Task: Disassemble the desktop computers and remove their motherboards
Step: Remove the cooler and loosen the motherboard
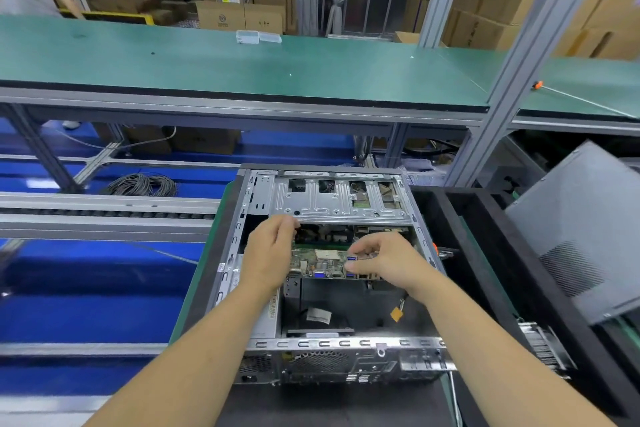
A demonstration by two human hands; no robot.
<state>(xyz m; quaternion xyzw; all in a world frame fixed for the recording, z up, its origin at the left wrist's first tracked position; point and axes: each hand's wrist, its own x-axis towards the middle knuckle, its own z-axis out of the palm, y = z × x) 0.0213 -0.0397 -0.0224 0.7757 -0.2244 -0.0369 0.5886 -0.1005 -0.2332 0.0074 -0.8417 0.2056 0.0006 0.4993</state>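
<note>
Both hands reach into an open desktop case (332, 288), a boxy shell of bare stamped sheet metal with perforated vents and slotted rails along its near edge. Left hand (268, 253) curls over the left end of the motherboard (322, 263), its fingers hooked down behind the board's far edge, gripping it. Right hand (381, 258) pinches the board's right part, thumb on the near edge and fingers bent over the top. Forearms stretch straight out from the bottom of the view, wrists nearly level.

Between the hands the motherboard shows as a flat green panel, crowded with small silvery parts and blue ports along its near edge, lifted at a slant above the case's dark floor. Beyond the hands sits a ribbed, galvanised drive cage (339, 201) with square cut-outs. Below the right wrist a small yellow connector (397, 314) dangles on a wire.

Right of the hands a grey side panel (581, 232) with a fine mesh patch leans in a black foam-lined tray (485, 236). Far past the hands runs a long worktop (242, 62) with a smooth green mat on an aluminium frame; cardboard boxes (239, 14) stack behind it. Left of the hands lie glossy blue flooring and a grey cable coil (142, 184).
</note>
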